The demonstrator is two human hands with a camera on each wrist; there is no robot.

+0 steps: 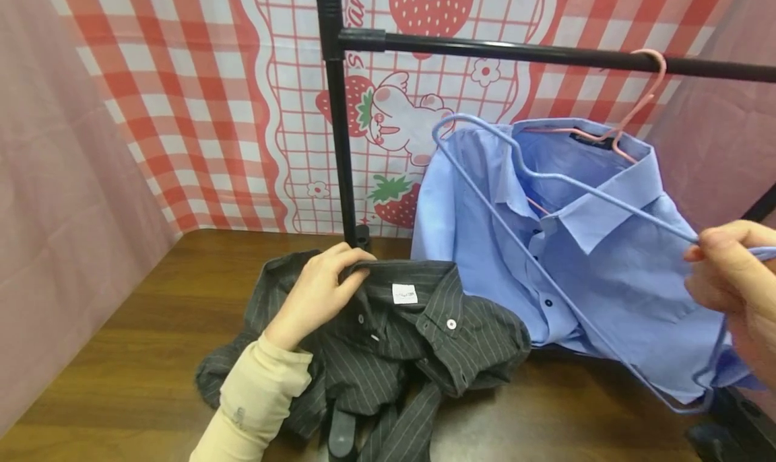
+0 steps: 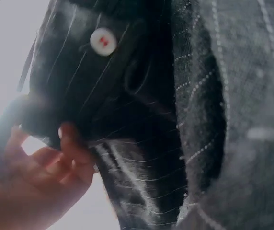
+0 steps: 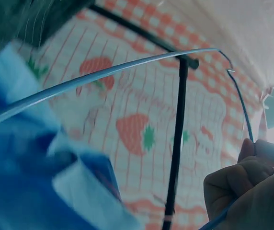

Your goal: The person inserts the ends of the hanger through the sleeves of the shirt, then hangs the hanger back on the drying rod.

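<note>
My left hand (image 1: 324,290) pinches the collar of a dark pinstriped shirt (image 1: 485,341), thumb inside the neck and fingers behind it. The shirt hangs crumpled over the table, with its white label and buttons showing. In the left wrist view, my fingers (image 2: 77,153) are at the edge of the dark cloth beside a white button (image 2: 103,42). My right hand (image 1: 742,267) grips a blue hanger (image 1: 469,118) near its hook, holding it tilted in front of a light blue shirt (image 1: 630,287). In the right wrist view, the hanger's wire (image 3: 103,72) runs leftward across the picture.
A black clothes rack (image 1: 485,46) spans the back. From its bar the light blue shirt hangs on a pink hanger (image 1: 659,71). Below is a brown wooden table (image 1: 139,354); a rounded dark rack foot (image 1: 342,435) shows under the dark shirt. A strawberry-print cloth (image 1: 206,112) hangs behind.
</note>
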